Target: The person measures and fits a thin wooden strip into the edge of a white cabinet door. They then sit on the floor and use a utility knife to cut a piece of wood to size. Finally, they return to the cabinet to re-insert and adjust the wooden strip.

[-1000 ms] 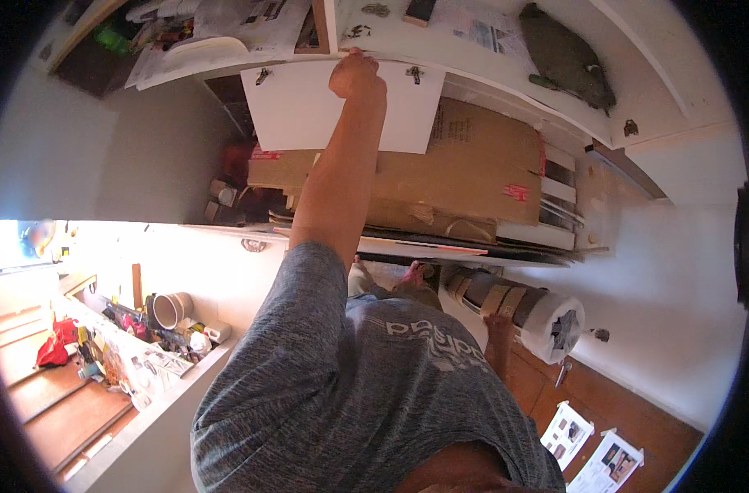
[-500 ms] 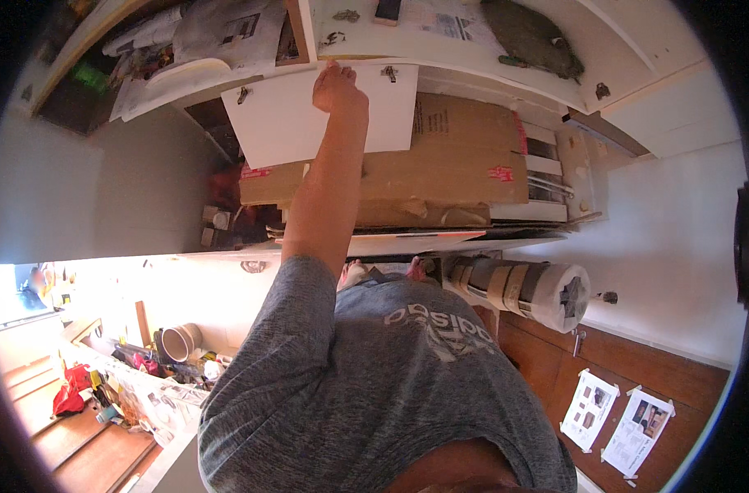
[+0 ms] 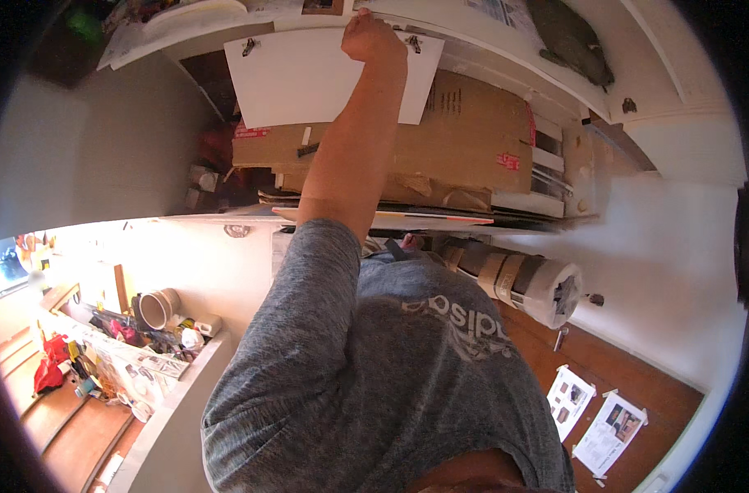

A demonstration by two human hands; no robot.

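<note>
My left hand (image 3: 374,37), at the end of my raised left arm, is closed at the shelf's front edge. Whatever its curled fingers may hold is hidden. Behind and below that hand hangs a white panel (image 3: 296,82). A metal hinge (image 3: 248,47) sits near its upper left corner and a second hinge (image 3: 413,43) near its upper right one, just right of my hand. My forearm crosses the panel and the brown cardboard (image 3: 465,123) below it. My right hand is out of view.
Papers lie on the shelf above, with an olive cloth-like item (image 3: 565,37) at right. A wrapped roll (image 3: 514,279) leans at lower right, near two taped sheets (image 3: 608,431) on brown wood. At lower left, a cluttered ledge holds a beige pot (image 3: 158,309).
My view has shifted, so the shelf and panel sit higher in it. My closed left hand has moved slightly right along the panel's top, nearer the right hinge.
</note>
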